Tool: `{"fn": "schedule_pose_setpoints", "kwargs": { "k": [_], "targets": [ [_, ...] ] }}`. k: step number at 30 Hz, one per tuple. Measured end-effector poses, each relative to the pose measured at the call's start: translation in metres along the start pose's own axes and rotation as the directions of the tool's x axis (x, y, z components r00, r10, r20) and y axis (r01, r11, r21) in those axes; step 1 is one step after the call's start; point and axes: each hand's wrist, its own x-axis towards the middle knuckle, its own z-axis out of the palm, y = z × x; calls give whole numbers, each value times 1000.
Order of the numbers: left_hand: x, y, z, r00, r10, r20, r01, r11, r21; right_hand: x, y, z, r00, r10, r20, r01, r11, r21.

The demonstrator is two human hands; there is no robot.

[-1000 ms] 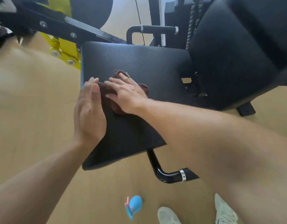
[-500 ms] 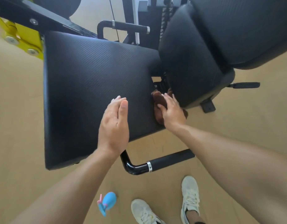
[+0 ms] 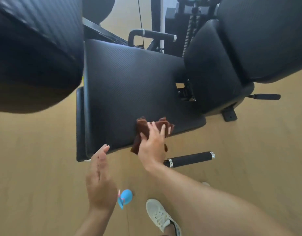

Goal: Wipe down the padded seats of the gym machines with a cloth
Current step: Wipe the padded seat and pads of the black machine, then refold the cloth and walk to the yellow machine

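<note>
The black padded seat (image 3: 129, 86) of a gym machine fills the middle of the view. A dark reddish-brown cloth (image 3: 143, 128) lies on the seat's near edge and hangs partly over it. My right hand (image 3: 153, 142) presses flat on the cloth with fingers spread. My left hand (image 3: 100, 178) hovers off the seat, below its near left corner, fingers straight and holding nothing. The black backrest pad (image 3: 231, 62) rises at the right.
A large black roller pad (image 3: 32, 53) looms close at the upper left. A black handle with a chrome ring (image 3: 191, 159) juts out under the seat near my right wrist. A blue spray bottle (image 3: 125, 198) and my white shoe (image 3: 158, 213) are on the wooden floor.
My right hand has dragged the cloth from the seat's back right corner toward the near edge. My left hand has lifted off the seat and pulled back. The view shifted, bringing the roller pad in.
</note>
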Motion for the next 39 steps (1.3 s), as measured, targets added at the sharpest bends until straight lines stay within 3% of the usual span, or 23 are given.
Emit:
{"fn": "schedule_pose_setpoints", "kwargs": {
  "k": [2,4,8,10,15,18,22,24,26,28,34,37,39],
  "targets": [
    [-21,-10,-28,988,-145,-61,143,989,-28,-32,-34,27,972,-172,161,191,975,-111],
    [-38,-15,-51,948,-289,-131,277,955,-104,-59,-62,45,918,-230,324,281,953,-118],
    [-60,-7,-88,788,-613,-65,570,765,-301,-105,-101,43,775,-81,627,75,997,36],
    [-73,4,-101,769,-638,32,598,701,-388,-128,-108,21,724,-49,688,-15,996,88],
    [-92,48,-115,827,-506,246,537,580,-612,-172,-109,-55,600,-76,797,-140,970,198],
    [-106,72,-109,826,-417,379,563,626,-540,-162,-101,-99,675,-57,736,-251,920,302],
    [-123,98,-86,786,-342,515,589,667,-456,-149,-77,-158,816,-16,578,-168,950,263],
    [-134,112,-70,752,-340,565,614,673,-412,-154,-64,-189,810,92,580,-294,919,264],
    [-146,128,-52,715,-325,619,627,690,-362,-163,-49,-218,744,173,645,-434,859,271],
    [-160,142,-31,694,-317,646,609,737,-293,-175,-33,-245,759,232,608,-482,828,287],
    [-202,171,28,625,-281,728,514,850,-113,-205,12,-320,896,378,234,-441,699,563],
    [-237,186,66,569,-275,775,492,869,-52,-223,46,-373,890,454,33,-356,650,672],
    [-266,195,93,561,-276,780,440,898,2,-237,68,-409,866,500,-24,-327,602,729]
  ]
}}
